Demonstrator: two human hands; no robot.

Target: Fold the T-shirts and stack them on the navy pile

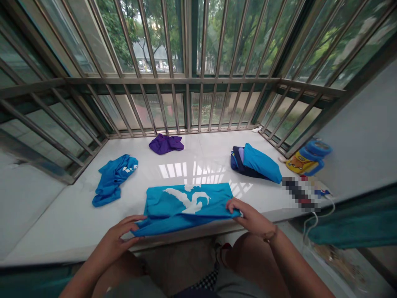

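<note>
A bright blue cloth garment with a white print (pixel 164 207) lies partly folded along the front edge of the white ledge. My left hand (pixel 124 234) pinches its near left corner between thumb and fingers. On the opposite side, my right hand (pixel 243 211) has thumb and fingers closed on the near right corner. The cloth's near edge is lifted slightly and bends toward me. Which kind of garment it is, I cannot tell from its folded shape.
A crumpled blue garment (pixel 113 180) lies to the left and a purple cloth (pixel 166 144) at the back. To the right sits a stack of folded clothes (pixel 260 163). Beyond it stand a blue and yellow jug (pixel 305 157) and a white cable (pixel 310 225). Metal bars (pixel 173 80) line the window.
</note>
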